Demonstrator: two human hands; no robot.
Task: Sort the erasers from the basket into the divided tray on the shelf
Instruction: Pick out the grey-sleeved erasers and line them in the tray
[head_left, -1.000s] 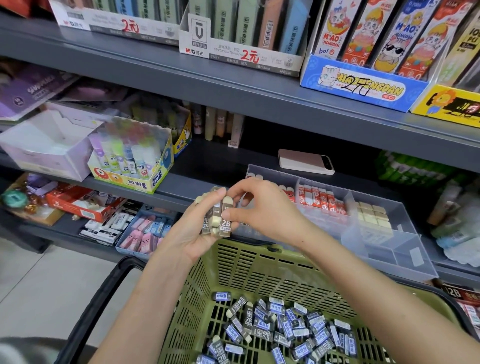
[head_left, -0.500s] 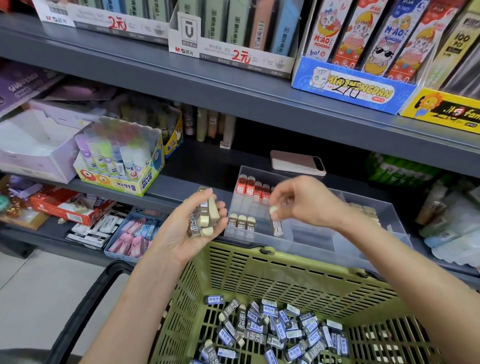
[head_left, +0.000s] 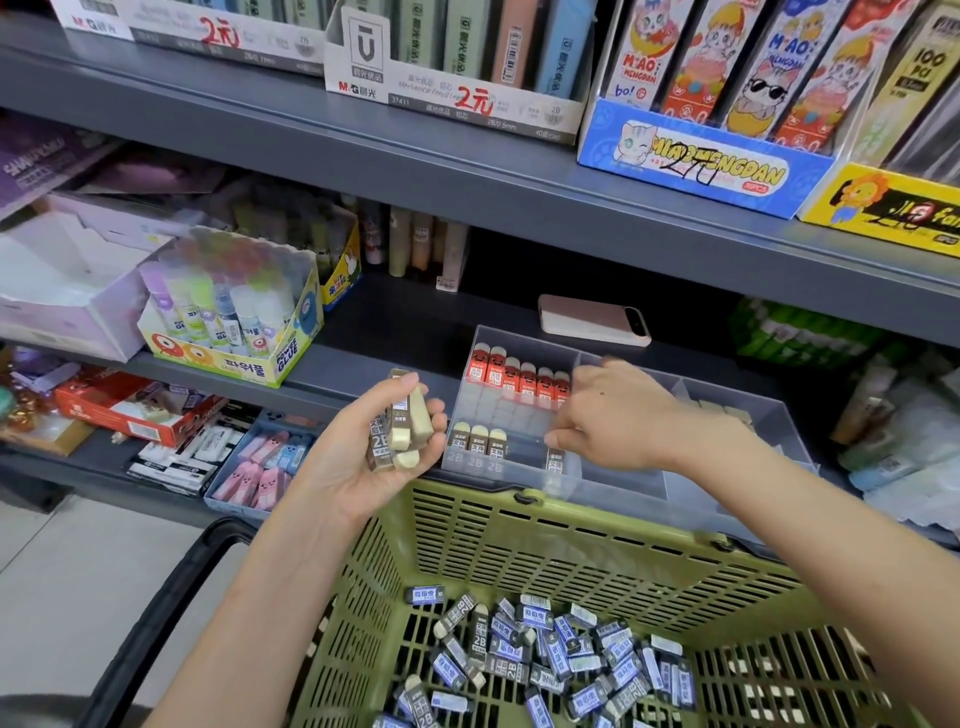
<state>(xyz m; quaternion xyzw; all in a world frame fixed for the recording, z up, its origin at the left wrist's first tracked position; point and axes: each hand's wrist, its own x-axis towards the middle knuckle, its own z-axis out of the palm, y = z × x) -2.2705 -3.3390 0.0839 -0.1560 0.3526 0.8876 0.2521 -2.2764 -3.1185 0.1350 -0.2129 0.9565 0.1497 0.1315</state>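
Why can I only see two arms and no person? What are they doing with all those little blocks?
The camera sits on the person's head and looks down, so you see only their arms. The left hand holds a bunch of brown erasers. The right hand pinches a single eraser, standing it in the front row of the clear tray on the shelf, where three like it stand. Red erasers stand in the row behind. Below is a green basket with many more loose erasers waiting to be sorted.
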